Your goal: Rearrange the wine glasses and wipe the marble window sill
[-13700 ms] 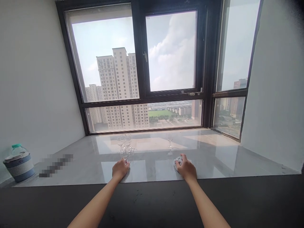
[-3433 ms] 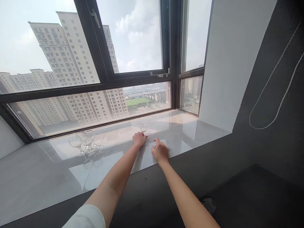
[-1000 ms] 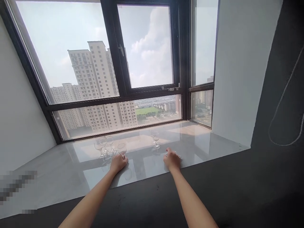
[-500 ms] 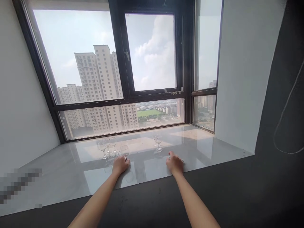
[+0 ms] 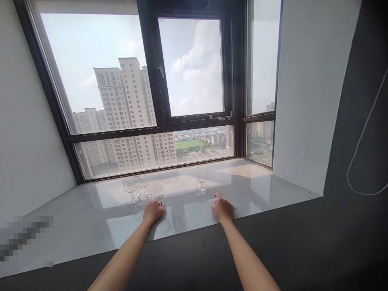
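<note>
Curled around the foot and lower stem of a small stemmed glass [image 5: 159,193], the left hand [image 5: 154,211] rests on the pale, glossy window ledge [image 5: 91,226]; the fingers close on the base while the clear bowl stands upright just above and beyond the knuckles. Its long axis runs straight up, stem vertical, so the glass lies directly ahead of the left hand, toward the window. Across from it, the right hand [image 5: 222,208] presses palm down on a small white cloth [image 5: 230,204], of which only a sliver shows at the fingertips; the fingers are bent over it, though how firmly they clutch it cannot be told.

Behind and to the left of the held glass stands a tight cluster of three more glasses [image 5: 136,188], near it but apart. A separate pair of glasses [image 5: 200,180] stands farther back between the two hands, somewhat nearer the right hand (one partly overlaps the other, so their edges blur together). The held glass is well apart from the cloth, with bare ledge between them.

Beyond the ledge, a dark-framed window [image 5: 151,81] shows tall apartment towers and cloudy sky. Both forearms reach forward over a dark surface in front of the ledge
</note>
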Demonstrator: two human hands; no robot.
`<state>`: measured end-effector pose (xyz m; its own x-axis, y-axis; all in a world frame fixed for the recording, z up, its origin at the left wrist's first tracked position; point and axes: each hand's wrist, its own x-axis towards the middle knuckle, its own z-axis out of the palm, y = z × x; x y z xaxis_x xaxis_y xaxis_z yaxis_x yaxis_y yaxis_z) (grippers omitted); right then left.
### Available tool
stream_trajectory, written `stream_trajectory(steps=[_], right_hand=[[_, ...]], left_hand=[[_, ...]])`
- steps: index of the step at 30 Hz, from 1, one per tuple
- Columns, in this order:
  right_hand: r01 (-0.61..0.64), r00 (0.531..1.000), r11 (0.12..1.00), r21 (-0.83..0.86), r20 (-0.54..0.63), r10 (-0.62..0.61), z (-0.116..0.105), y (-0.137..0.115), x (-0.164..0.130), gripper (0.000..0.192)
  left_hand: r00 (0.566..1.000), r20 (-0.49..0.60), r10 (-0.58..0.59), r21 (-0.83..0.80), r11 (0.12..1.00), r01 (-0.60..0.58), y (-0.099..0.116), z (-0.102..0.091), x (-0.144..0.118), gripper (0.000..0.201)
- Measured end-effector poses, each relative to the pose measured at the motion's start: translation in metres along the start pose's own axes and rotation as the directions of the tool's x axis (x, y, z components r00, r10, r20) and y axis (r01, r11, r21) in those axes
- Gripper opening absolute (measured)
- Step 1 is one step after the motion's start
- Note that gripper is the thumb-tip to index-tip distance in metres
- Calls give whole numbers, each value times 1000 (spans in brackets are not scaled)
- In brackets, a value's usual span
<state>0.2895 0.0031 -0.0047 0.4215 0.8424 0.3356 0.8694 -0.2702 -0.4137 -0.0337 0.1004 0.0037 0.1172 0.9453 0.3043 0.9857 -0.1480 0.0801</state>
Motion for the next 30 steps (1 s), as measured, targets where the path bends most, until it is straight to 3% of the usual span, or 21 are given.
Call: stream_trajectory(steps=[14,30], right_hand=[[21,1000,998,54,-20,-20,3,3,1,30],[3,1000,1000,31,-25,-2,4,3,1,29]], left_hand=[[997,53,-58,-60,996,61,3,-6,-4,37],[1000,-4,-2,13,1000,2,-2,4,0,35]])
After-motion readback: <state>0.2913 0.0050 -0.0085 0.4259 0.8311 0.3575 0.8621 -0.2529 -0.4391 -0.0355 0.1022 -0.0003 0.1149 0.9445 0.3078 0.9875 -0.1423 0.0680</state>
